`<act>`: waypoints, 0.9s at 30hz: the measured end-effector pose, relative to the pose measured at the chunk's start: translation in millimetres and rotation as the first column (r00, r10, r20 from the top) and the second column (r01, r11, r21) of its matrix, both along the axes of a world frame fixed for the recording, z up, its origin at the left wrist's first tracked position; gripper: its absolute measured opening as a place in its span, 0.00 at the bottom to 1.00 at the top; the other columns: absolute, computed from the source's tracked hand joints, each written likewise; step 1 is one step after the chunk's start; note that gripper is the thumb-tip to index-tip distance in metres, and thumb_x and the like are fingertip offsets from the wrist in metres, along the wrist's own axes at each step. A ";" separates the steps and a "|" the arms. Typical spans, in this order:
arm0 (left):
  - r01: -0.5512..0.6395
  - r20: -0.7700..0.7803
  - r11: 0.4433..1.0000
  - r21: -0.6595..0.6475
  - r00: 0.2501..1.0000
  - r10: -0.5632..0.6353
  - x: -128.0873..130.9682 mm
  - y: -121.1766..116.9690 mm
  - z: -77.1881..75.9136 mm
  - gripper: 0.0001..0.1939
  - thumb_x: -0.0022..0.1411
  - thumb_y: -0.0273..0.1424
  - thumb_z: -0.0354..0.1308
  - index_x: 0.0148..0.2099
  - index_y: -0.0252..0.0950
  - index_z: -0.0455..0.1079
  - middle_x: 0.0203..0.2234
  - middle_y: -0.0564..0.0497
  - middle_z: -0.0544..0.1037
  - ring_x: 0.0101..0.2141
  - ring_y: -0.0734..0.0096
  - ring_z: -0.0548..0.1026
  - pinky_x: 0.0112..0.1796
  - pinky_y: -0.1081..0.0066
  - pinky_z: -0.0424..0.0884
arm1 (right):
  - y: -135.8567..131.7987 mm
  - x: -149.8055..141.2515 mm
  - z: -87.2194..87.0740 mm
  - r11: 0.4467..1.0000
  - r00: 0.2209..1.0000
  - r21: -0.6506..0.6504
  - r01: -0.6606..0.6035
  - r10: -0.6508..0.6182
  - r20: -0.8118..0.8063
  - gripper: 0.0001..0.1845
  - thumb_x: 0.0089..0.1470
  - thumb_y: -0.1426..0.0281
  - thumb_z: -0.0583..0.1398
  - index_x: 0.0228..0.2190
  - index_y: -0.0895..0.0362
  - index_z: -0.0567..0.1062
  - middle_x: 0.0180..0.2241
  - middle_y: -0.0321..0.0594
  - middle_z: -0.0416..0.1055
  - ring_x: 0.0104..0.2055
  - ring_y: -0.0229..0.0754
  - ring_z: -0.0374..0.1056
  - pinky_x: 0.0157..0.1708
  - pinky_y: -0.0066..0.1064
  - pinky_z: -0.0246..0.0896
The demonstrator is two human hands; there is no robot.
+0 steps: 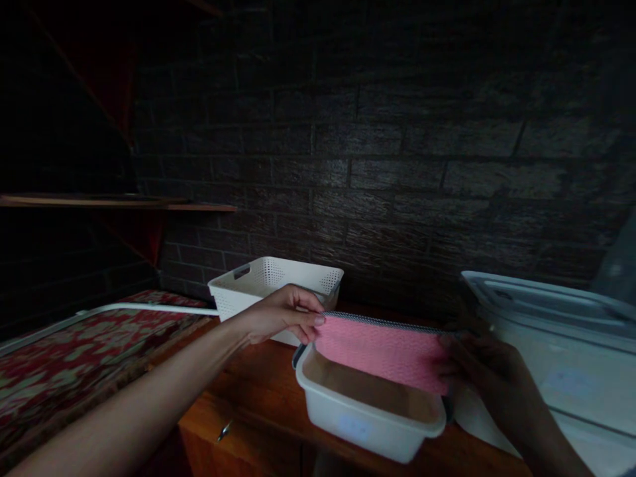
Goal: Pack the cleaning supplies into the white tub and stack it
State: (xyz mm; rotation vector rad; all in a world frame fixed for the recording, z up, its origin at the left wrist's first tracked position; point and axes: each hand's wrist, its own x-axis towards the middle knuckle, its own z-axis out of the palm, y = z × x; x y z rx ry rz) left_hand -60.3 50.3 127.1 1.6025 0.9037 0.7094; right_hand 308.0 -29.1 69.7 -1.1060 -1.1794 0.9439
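Note:
A pink textured cloth [380,348] with a dark striped edge is stretched out between my two hands. My left hand [291,315] pinches its upper left corner between thumb and fingers. At the opposite end, my right hand [477,368] is closed on the cloth's right corner, in deep shade. Directly below the cloth stands a white plastic tub [365,421] with dark side handles. The cloth hangs over the tub's far side and hides part of its rim. What I can see of the tub's inside looks brownish.
Behind my left hand sits a white perforated basket [275,275]. Stacked lidded boxes [571,358] stand on the right. These rest on a wooden cabinet [248,397] against a dark brick wall [348,165]. A white rail [149,307] crosses patterned red fabric [59,364]; a shelf [114,202] hangs above.

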 end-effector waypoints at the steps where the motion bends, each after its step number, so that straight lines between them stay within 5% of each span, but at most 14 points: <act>1: -0.026 0.008 0.999 0.027 1.000 0.026 -1.0 1.6 -1.0 0.14 0.55 0.36 0.72 0.40 0.32 0.78 0.31 0.47 0.82 0.30 0.69 0.81 0.33 0.73 0.79 | 1.3 -3.4 -0.2 1.000 0.999 0.020 -0.024 0.025 -0.029 0.21 0.45 0.54 0.73 0.29 0.59 0.80 0.26 0.44 0.79 0.28 0.48 0.79 0.30 0.35 0.78; 4: -0.044 0.035 0.996 0.073 0.998 0.042 -5.2 3.5 -5.7 0.13 0.57 0.36 0.71 0.40 0.33 0.78 0.35 0.46 0.82 0.37 0.64 0.82 0.43 0.67 0.80 | 3.7 -11.5 0.5 0.992 0.996 0.102 -0.075 0.081 -0.050 0.16 0.48 0.57 0.72 0.28 0.59 0.82 0.30 0.43 0.80 0.36 0.47 0.79 0.42 0.36 0.76; 10: -0.226 0.153 0.970 -0.085 0.959 0.237 -6.6 -2.0 -31.1 0.15 0.61 0.41 0.66 0.42 0.34 0.77 0.39 0.47 0.80 0.35 0.69 0.80 0.42 0.65 0.80 | 0.1 -15.4 1.7 0.984 0.978 0.157 -0.082 0.049 0.205 0.16 0.57 0.57 0.66 0.30 0.58 0.80 0.28 0.41 0.79 0.31 0.43 0.74 0.30 0.29 0.70; 15: -0.268 0.130 0.963 -0.021 0.954 0.269 0.5 -7.7 -48.4 0.20 0.52 0.35 0.74 0.46 0.35 0.77 0.39 0.48 0.80 0.36 0.67 0.79 0.36 0.69 0.79 | -4.9 -15.9 4.6 0.929 0.907 0.339 -0.148 -0.010 0.421 0.10 0.61 0.63 0.64 0.42 0.53 0.82 0.45 0.45 0.80 0.49 0.49 0.75 0.49 0.35 0.71; 19: -0.227 0.152 0.960 -0.161 0.956 0.252 -4.9 -15.8 -42.0 0.22 0.49 0.30 0.75 0.48 0.39 0.77 0.47 0.46 0.80 0.44 0.61 0.80 0.44 0.65 0.77 | -16.3 -14.7 7.7 0.847 0.830 0.491 -0.204 -0.115 0.545 0.10 0.61 0.69 0.64 0.43 0.48 0.81 0.48 0.42 0.79 0.53 0.46 0.74 0.52 0.33 0.70; 23: -0.132 0.180 0.958 -0.255 0.967 0.182 -15.3 -22.7 -30.5 0.23 0.48 0.26 0.74 0.48 0.39 0.78 0.49 0.43 0.81 0.51 0.56 0.79 0.54 0.61 0.71 | -28.9 -11.3 3.8 0.799 0.822 0.527 -0.289 -0.074 0.564 0.13 0.62 0.64 0.61 0.46 0.48 0.81 0.52 0.43 0.77 0.56 0.50 0.72 0.53 0.36 0.71; 27: -0.119 0.163 0.963 -0.243 0.973 0.162 -21.9 -24.0 -25.3 0.26 0.48 0.26 0.74 0.51 0.38 0.77 0.51 0.42 0.81 0.52 0.55 0.79 0.55 0.60 0.71 | -27.3 -20.2 -7.6 0.877 0.931 0.461 -0.134 -0.048 0.363 0.20 0.68 0.60 0.53 0.40 0.49 0.85 0.47 0.42 0.81 0.52 0.51 0.76 0.51 0.38 0.73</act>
